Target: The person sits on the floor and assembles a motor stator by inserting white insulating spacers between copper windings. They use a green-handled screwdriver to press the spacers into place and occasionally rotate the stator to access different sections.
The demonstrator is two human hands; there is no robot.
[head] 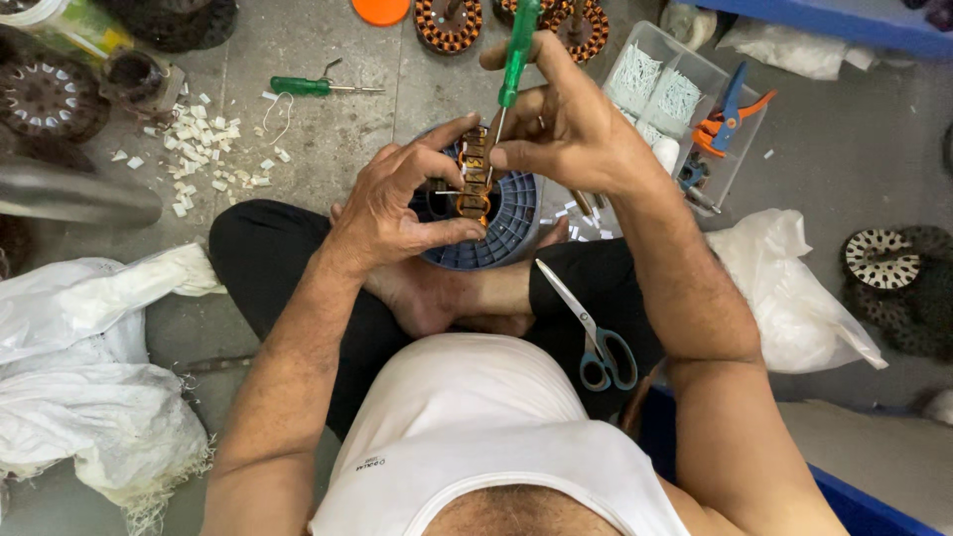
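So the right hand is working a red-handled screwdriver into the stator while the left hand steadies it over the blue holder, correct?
Not quite: the head view shows the screwdriver handle is green, not red. The rest holds: the right hand works its tip into the stator, and the left hand steadies it over the blue holder.

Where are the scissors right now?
In the head view, the scissors lie on the person's right leg, blades pointing up toward the blue round holder, below the right hand.
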